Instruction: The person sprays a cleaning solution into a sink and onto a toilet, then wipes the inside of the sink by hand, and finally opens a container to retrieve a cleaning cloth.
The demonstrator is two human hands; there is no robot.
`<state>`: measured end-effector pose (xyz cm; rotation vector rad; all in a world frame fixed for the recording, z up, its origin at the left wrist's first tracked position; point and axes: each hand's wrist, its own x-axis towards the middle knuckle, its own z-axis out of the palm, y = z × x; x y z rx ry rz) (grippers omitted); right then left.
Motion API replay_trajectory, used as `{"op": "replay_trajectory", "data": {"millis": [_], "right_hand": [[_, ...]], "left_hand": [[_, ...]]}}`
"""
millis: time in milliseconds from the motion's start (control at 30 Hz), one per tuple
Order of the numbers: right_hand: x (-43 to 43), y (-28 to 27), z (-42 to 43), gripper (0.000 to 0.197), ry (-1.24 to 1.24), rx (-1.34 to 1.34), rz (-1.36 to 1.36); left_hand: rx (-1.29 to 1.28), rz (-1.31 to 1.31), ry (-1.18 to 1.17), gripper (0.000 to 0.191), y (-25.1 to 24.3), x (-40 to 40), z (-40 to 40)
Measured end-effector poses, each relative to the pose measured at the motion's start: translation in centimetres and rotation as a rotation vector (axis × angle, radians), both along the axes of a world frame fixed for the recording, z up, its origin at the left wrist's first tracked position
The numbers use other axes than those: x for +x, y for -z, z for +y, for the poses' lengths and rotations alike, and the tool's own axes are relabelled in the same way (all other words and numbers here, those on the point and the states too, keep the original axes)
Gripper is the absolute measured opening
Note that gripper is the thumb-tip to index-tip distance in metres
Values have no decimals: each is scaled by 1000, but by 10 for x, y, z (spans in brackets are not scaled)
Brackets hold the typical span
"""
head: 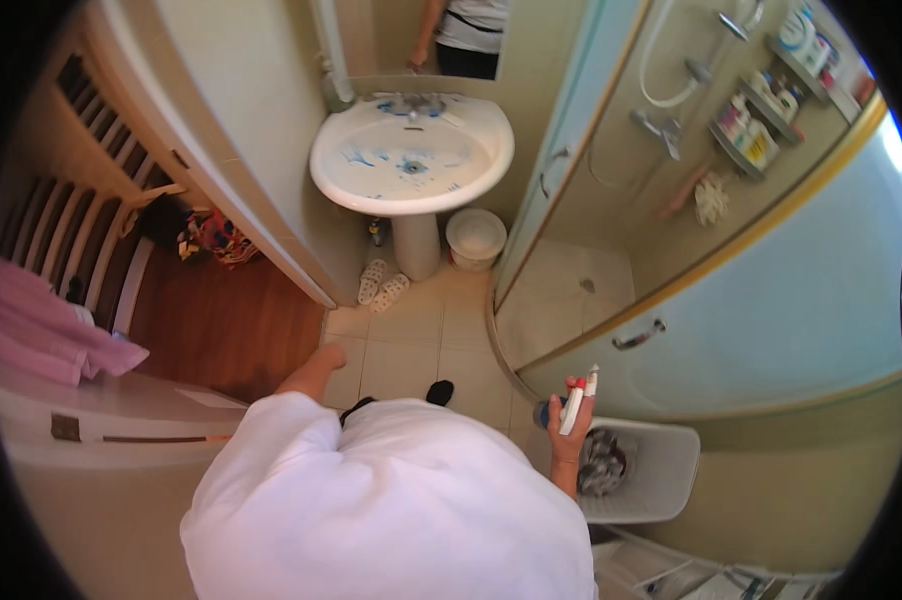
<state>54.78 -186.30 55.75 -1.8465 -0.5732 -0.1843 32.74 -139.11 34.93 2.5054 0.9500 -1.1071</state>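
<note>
My right hand (571, 431) is at the right of my body, closed around what looks like a spray bottle (573, 407) with a white and red head and a dark blue body; a slim white-tipped piece stands up beside it. Below that hand is a pale laundry basket (664, 472) with grey cloth inside. My left hand (334, 355) hangs low at the left, over the edge of the tiles; its fingers cannot be made out. Farther ahead, a white pedestal washbasin (331, 176) has blue smears in its bowl and around the tap (415, 106).
A curved shower enclosure with a metal door handle (640, 335) stands at the right. Beneath the basin are a lidded white bin (476, 232) and white slippers (389, 292). A doorway with wooden flooring (233, 319) lies left, and a pink towel (45, 322) hangs there.
</note>
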Motion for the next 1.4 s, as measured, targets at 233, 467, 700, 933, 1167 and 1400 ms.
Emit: {"op": "replay_trajectory", "data": {"millis": [233,467,700,933,1167,1400], "right_hand": [[16,-6,94,42,-293,-11,-105],[14,-4,170,54,-474,-208,74],[2,-16,270,56,-472,-116,128],[34,-38,337,59,-365,-21,140],[86,-40,350,60,-228,18,77],[129,-9,339,55,-141,3,143]], "left_hand": [[-120,229,-173,27,29,-217,-10],[-386,55,-1293,23,23,-256,-45],[-436,-66,-1303,21,49,-273,12],[-281,-375,-861,20,64,-207,73],[-340,-929,-499,16,-54,-46,132],[-330,-1156,-120,11,-235,166,149]]}}
